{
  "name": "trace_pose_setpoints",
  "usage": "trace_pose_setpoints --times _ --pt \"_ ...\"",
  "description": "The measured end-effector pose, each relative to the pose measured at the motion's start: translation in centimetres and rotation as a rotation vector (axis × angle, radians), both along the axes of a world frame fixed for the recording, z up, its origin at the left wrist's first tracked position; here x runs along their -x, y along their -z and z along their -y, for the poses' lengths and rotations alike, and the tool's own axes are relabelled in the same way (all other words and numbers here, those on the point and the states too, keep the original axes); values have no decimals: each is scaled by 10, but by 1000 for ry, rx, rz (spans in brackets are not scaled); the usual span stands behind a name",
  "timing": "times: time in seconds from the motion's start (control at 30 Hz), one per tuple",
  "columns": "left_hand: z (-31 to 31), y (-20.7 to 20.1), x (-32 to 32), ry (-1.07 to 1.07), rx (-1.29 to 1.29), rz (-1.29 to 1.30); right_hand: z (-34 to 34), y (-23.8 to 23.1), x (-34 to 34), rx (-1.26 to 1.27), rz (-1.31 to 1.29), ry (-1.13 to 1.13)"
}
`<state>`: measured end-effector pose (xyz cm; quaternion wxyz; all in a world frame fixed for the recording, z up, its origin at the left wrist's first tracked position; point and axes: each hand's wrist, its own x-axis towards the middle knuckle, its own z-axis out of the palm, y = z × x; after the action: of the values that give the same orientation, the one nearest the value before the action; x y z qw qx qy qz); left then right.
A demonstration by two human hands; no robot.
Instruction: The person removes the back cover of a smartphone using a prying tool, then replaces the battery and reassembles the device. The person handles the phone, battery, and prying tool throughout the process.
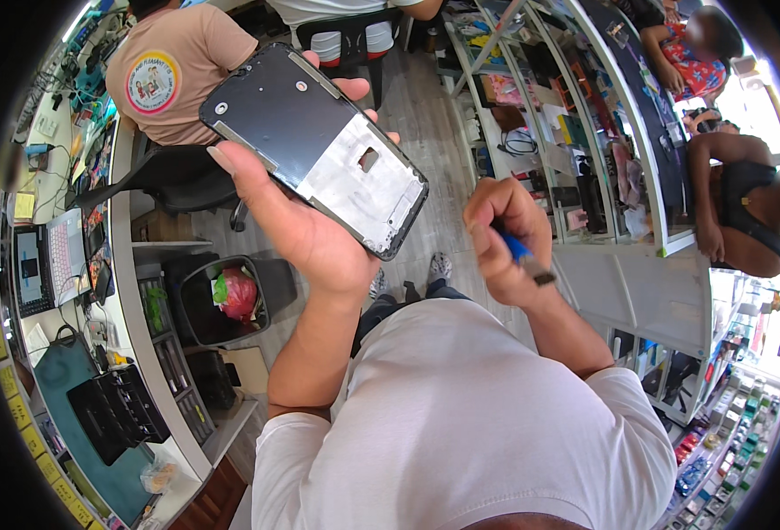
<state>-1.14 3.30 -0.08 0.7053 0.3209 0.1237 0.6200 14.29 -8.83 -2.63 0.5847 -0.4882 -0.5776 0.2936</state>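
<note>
My left hand [306, 225] is wrapped around the edges of a phone frame [275, 106], lifted in front of me at a tilt. Its upper part is black with two small round fittings; the lower part is bare silvery metal with a small rectangular cutout. Thumb on the left edge, fingertips along the right edge. To the right and apart from the frame, my right hand [509, 225] is closed on a small blue-handled brush [519, 249]. The brush's dark end points down toward my wrist, slightly blurred.
A black bin [204, 305] with bagged rubbish and a black chair [169, 181] stand at left. The left workbench holds a laptop [61, 265] and a black case [116, 411]. Glass display shelves [540, 115] stand at right. People sit ahead; others are beyond the shelves.
</note>
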Motion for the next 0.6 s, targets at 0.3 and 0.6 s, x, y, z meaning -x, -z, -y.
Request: trace_pose_setpoints --times 0.3,0.6 --pt "13 -6 -12 -66 -109 -100 -28 -40 5 142 255 202" --pt "25 -1 -20 -158 -213 -279 -34 -35 11 -99 514 226"
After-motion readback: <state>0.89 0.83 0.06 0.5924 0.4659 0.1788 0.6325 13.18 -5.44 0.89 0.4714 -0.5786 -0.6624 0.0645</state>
